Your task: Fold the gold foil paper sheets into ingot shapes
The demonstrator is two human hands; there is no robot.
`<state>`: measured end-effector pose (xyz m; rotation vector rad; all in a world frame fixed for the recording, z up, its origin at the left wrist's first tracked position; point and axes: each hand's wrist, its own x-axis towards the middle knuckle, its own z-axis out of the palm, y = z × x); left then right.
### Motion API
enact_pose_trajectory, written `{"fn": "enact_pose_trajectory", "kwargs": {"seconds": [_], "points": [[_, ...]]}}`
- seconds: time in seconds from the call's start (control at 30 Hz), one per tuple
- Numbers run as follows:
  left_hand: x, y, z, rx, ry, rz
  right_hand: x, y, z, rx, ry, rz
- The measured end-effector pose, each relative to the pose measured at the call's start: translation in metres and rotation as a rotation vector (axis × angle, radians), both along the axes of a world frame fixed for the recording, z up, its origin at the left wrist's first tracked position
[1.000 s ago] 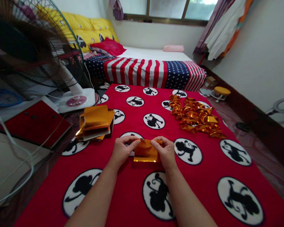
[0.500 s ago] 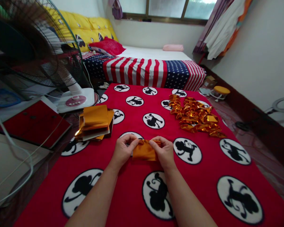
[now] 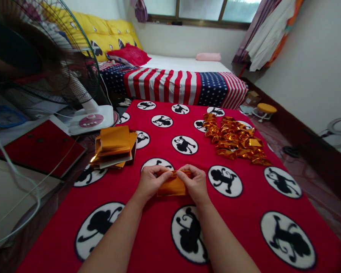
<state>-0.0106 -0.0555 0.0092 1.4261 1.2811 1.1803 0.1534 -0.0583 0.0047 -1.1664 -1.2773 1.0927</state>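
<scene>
A sheet of shiny gold foil paper (image 3: 172, 186) is held between my two hands above the red cloth (image 3: 147, 227). My left hand (image 3: 152, 181) pinches its upper edge near the middle, thumb on top. My right hand (image 3: 194, 182) pinches the same edge, its thumb almost touching the left one. The upper edge looks folded over; the fingers behind the sheet are hidden. To the left lies a stack of flat gold foil sheets (image 3: 115, 141). At the right sits a group of folded gold paper pieces (image 3: 233, 137), set close together in rows.
A standing fan (image 3: 91, 115) rises at the left, beside a dark red board (image 3: 39, 146) and loose white cords (image 3: 31, 178). Beyond the cloth is a bed with a striped and starred cover (image 3: 165, 85). A yellow-topped stool (image 3: 266, 109) stands at the far right.
My thumbs have come closer together along the sheet's upper edge, and that edge now looks folded over. The sheet has shifted slightly left. The stack and the folded pieces look unchanged.
</scene>
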Motion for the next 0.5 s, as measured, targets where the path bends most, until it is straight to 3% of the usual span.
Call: {"fn": "enact_pose_trajectory", "kwargs": {"seconds": [0.1,0.4,0.5], "points": [[0.000,0.000,-0.002,-0.001,-0.014,0.016,-0.001,0.000,0.001,-0.006,0.009,0.001],[-0.010,0.001,0.003,-0.203,-0.156,-0.181,0.003,0.000,0.001,-0.023,0.050,-0.007],[-0.010,0.000,0.002,-0.201,-0.137,-0.173,0.003,0.001,0.002,-0.033,0.049,-0.028]]}}
